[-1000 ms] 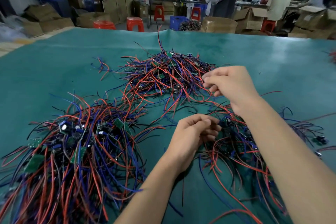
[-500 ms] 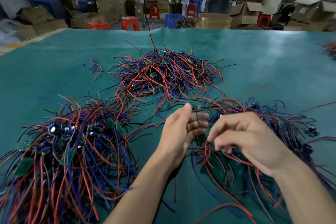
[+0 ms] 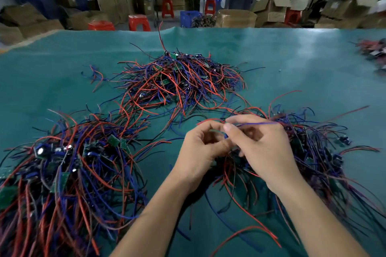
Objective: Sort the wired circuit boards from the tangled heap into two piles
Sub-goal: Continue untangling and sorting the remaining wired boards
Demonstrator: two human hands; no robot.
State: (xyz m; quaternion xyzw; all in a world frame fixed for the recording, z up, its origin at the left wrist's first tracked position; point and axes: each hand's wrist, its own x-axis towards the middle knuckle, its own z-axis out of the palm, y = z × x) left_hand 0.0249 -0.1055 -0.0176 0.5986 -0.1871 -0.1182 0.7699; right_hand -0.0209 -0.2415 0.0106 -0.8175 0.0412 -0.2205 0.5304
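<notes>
Both hands have drawn together: left hand and right hand pinch wires over the teal table cover; cardboard boxes and red stools crowd behind.

Red, blue and black wired boards lie in three tangles: heap at 4 o'clock, piles at 12 and 8.

No text, label or number is readable on boards or boxes.
</notes>
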